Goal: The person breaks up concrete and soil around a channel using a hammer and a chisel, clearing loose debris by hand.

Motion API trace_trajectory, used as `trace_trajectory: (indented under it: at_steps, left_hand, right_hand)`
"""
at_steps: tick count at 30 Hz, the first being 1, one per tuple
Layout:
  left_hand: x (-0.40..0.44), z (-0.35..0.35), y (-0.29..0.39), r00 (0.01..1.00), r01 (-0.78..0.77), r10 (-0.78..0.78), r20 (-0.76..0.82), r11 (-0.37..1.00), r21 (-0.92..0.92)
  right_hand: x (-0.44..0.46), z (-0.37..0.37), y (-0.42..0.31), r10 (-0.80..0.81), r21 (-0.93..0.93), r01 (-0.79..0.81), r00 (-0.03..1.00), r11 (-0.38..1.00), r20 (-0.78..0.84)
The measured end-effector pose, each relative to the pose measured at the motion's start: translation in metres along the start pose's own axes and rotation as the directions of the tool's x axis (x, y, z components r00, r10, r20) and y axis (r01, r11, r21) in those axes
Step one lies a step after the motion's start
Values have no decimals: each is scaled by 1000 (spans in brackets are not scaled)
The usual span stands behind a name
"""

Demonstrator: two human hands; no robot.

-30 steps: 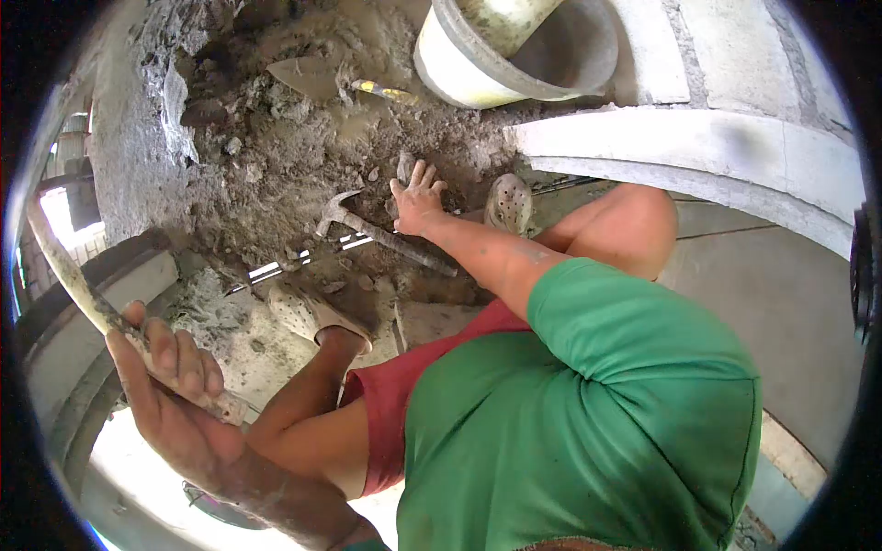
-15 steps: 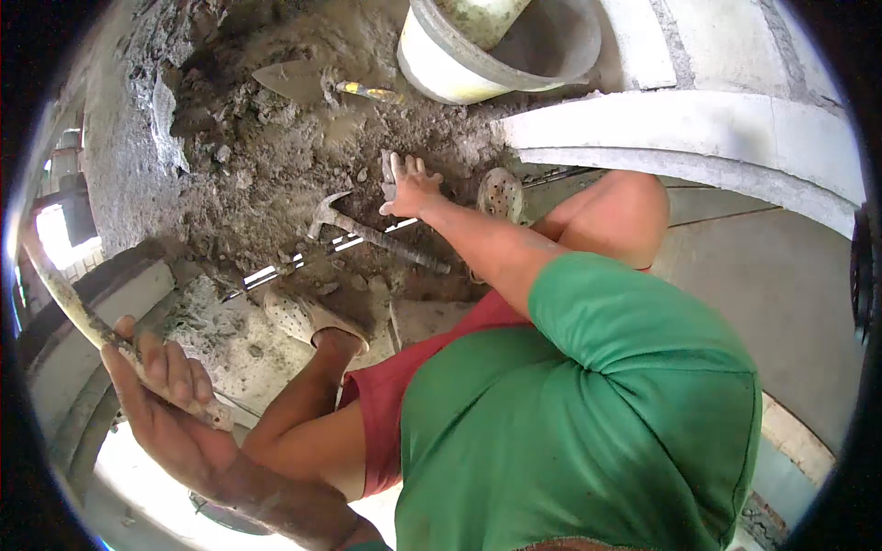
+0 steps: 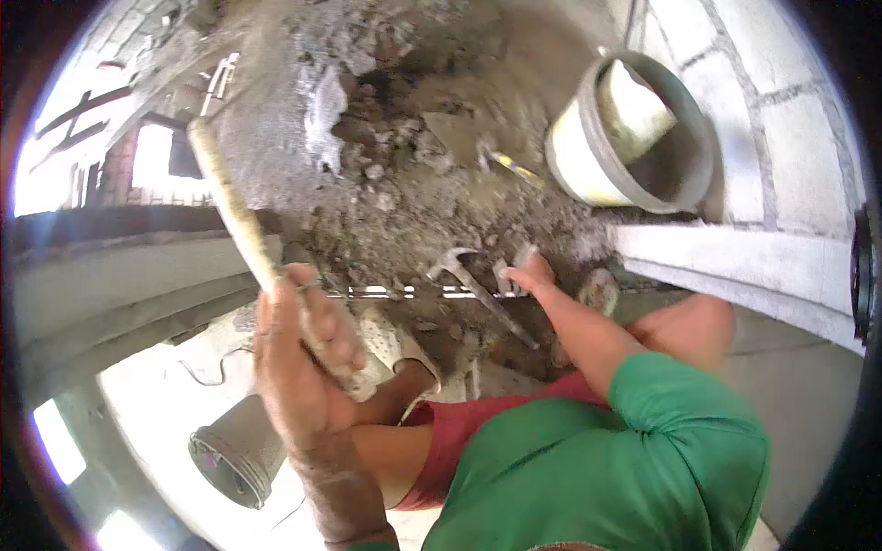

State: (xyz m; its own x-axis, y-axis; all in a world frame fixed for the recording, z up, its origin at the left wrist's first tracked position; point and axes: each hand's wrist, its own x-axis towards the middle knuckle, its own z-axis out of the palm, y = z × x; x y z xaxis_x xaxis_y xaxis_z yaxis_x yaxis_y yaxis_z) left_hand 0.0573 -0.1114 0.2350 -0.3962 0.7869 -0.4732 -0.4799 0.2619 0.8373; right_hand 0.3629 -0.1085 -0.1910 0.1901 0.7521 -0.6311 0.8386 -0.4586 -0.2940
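My left hand (image 3: 308, 344) is raised at the left, its fingers wrapped round a long, pale, dirt-covered stick (image 3: 230, 193) that points up. Low over the rubble, my right hand (image 3: 533, 273) has its fingers closed on a small grey stone piece (image 3: 525, 253); blur hides the fingertips. Just left of that hand, a claw hammer (image 3: 480, 289) lies on the dirt, its head toward the upper left. Farther up, a trowel (image 3: 450, 136) with a yellow handle (image 3: 512, 165) rests in the wet mud.
A large pale bucket (image 3: 588, 151) with a container inside stands at the upper right by a block wall (image 3: 799, 138). White ledges (image 3: 735, 262) flank the rubble. A second bucket (image 3: 241, 450) is at the lower left. My shod feet (image 3: 386, 342) are beside the dirt.
The view has swung left, shifting the scene rightward and down and bringing the lower-left bucket into sight. My right hand's spread fingers have closed at the stone piece. My left hand keeps the stick.
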Motion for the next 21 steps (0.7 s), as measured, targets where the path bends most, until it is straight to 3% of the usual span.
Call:
trace_trajectory:
  at_steps: [2,4,5,6,7,8,9,11,12,13,15,17,19,20,21]
  left_hand:
    - [-1,0,5,1000,-11,11,-9,1000,20]
    - [-3,-5,5,1000,-10,11,28,999,-47]
    - [-3,-11,4,999,-24,29,45,994,-108]
    - [-4,-15,3,998,-39,45,53,993,-109]
    - [-4,-16,5,996,-55,63,67,991,-119]
    - [-3,-15,4,997,-73,76,34,995,-71]
    - [-1,-14,4,995,-95,96,10,995,-26]
    - [2,-14,0,994,-45,52,93,996,-79]
    - [4,-10,-2,978,-43,60,199,995,-88]
    - [6,-9,-2,951,-49,76,301,994,-94]
    - [11,-11,-1,937,-18,53,344,994,-104]
    - [22,-14,2,935,-29,74,347,991,-131]
    - [17,-12,5,948,-34,77,309,989,-144]
    - [13,-13,5,937,-40,95,337,985,-165]
    - [10,-13,4,926,-44,110,361,982,-186]
  right_hand:
    - [14,6,-1,61,1,-61,997,998,-45]
    - [19,15,19,167,270,-177,984,947,57]
    - [-5,-14,-2,239,538,-330,943,776,234]
    - [14,16,21,223,694,-361,932,623,285]
    - [-14,-20,-8,84,734,-363,918,575,388]
    - [23,9,-2,-21,783,-250,948,570,317]
    - [30,-13,-43,-139,859,-275,920,431,365]
    - [16,-85,-158,-513,987,-158,849,-16,128]
    - [5,-127,-212,-596,961,-231,797,-153,96]
    - [-34,-178,-252,-529,942,-311,825,-128,201]
    - [-48,-200,-279,-673,967,197,739,162,-38]
    - [-47,-171,-251,-629,697,433,776,572,33]
    - [-10,-76,-165,-672,254,704,709,663,-213]
    - [-28,-56,-124,-513,136,506,858,852,22]
    - [-48,-37,-83,-302,-91,333,919,938,254]
